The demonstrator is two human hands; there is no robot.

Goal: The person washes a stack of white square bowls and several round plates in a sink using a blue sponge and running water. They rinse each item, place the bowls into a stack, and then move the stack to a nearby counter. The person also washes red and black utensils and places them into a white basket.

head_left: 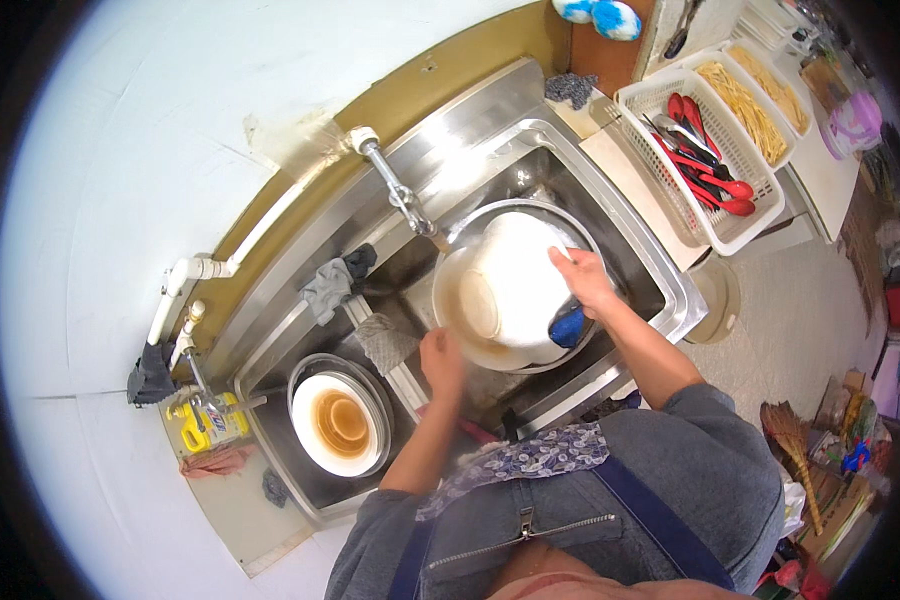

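Note:
My right hand (586,279) grips the rim of a large white bowl (521,274), thumb on top. The bowl lies tilted, its round foot towards the left, and glare washes out much of its surface. It rests in a wide round metal basin (596,238) inside the right sink compartment. Below my right hand, a dark blue object (568,327) sits against the bowl; its kind is unclear. My left hand (441,356) is curled and slightly blurred at the basin's left side. Whether it holds anything is hidden.
A chrome faucet (401,191) reaches over the basin. Stacked white dishes (307,442) with brown liquid stand in the left compartment. Grey cloths (328,289) drape the divider. On the right counter sits a white plastic basket (746,236) of spoons. A yellow bottle (195,427) stands left.

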